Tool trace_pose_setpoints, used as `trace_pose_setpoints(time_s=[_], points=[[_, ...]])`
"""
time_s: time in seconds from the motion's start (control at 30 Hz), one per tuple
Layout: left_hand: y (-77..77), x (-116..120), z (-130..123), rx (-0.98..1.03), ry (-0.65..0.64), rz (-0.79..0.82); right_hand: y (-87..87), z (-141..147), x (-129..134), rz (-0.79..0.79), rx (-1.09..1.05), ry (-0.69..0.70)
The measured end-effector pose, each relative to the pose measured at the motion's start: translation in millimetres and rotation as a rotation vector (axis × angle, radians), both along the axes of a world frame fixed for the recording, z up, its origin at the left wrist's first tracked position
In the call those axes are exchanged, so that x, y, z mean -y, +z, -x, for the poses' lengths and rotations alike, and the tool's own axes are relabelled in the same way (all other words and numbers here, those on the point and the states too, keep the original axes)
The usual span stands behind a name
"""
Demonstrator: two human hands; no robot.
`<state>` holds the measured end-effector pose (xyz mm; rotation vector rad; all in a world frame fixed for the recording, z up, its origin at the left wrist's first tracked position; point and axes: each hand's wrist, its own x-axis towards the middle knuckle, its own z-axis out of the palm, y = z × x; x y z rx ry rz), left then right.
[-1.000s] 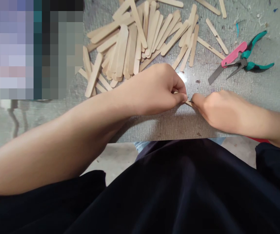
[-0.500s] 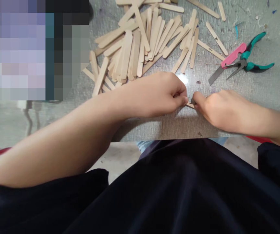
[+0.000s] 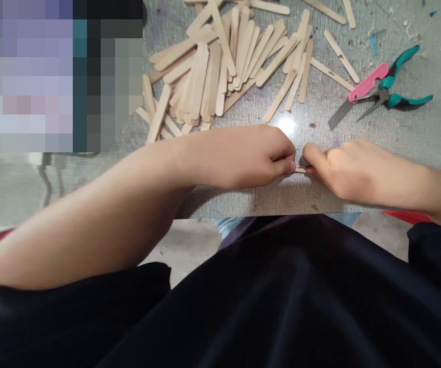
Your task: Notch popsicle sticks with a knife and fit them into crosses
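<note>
Between my two hands, close to the table's near edge, a short stretch of a wooden craft stick [image 3: 301, 170] shows. My left hand [image 3: 268, 158] is closed, pinching the stick's left part between thumb and fingers. The right part sits in the closed fingers of my right hand [image 3: 339, 166]. Most of the stick is hidden by the fingers. Beyond my left hand lies a heap of craft sticks [image 3: 201, 82]. A notched craft stick [image 3: 341, 56] rests apart from the heap, to its right.
Right of the heap lie a pink-handled blade tool [image 3: 369, 84] and teal-handled pliers [image 3: 402, 94], touching each other. Small scraps [image 3: 408, 30] dot the grey table [image 3: 236, 202] at the far right. A pixelated patch covers the upper left.
My left hand has lowered slightly toward me, and the stick between the hands now lies more level. A craft stick end beside the left hand is more exposed. The view has shifted a little.
</note>
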<state>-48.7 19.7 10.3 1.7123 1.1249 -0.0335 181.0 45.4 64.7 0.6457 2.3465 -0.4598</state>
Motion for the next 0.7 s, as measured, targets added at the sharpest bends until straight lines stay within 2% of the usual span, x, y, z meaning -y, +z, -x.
trace_pose_setpoints(time_s=[0.2, 0.43, 0.57, 0.7], points=[[4.1, 1.4, -7.1, -0.014, 0.102, 0.074, -2.5, -2.2, -0.6, 0.003, -0.012, 0.016], [9.6, 12.2, -21.6, -0.019, 0.222, -0.068, -7.4, -15.8, -9.4, 0.058, -0.067, -0.063], [9.9, 14.8, -20.6, 0.067, 0.229, -0.109, -11.9, -23.1, -9.6, 0.069, -0.145, -0.092], [10.5, 20.6, -18.5, 0.093, 0.235, -0.094, -8.5, -24.5, -3.7, 0.048, -0.206, -0.086]])
